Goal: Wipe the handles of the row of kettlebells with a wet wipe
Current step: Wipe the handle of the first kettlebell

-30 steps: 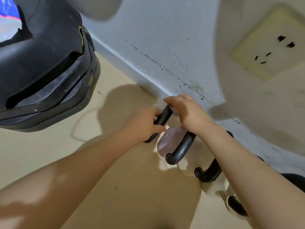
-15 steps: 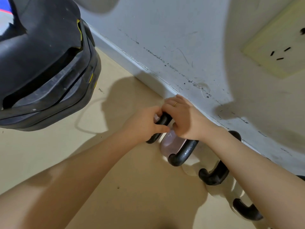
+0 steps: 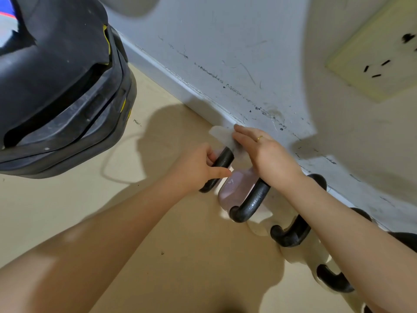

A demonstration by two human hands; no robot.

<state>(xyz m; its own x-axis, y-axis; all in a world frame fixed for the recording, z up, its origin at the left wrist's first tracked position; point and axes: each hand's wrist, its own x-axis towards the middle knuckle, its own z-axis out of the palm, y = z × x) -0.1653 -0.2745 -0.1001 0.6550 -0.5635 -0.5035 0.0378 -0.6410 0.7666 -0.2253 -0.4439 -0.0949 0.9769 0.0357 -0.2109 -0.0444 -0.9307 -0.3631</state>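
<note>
Looming at the far left is a big black rubber-edged machine base (image 3: 58,91) on the tan floor (image 3: 158,256). Next, the left hand (image 3: 194,168) is wrapped around the near side of the black handle (image 3: 222,159) of the pink kettlebell (image 3: 237,188). Further right, the right hand (image 3: 268,152), wearing a ring (image 3: 260,138), presses a white wet wipe (image 3: 222,134) on the handle's top, fingers fairly flat. More kettlebells (image 3: 291,236) line the scuffed wall (image 3: 225,53) rightward, below a socket (image 3: 379,53)

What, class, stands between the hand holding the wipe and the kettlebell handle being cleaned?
Nothing visible. The right hand presses the wet wipe against the top of the first kettlebell's handle, while the left hand grips that handle's near side.
</note>
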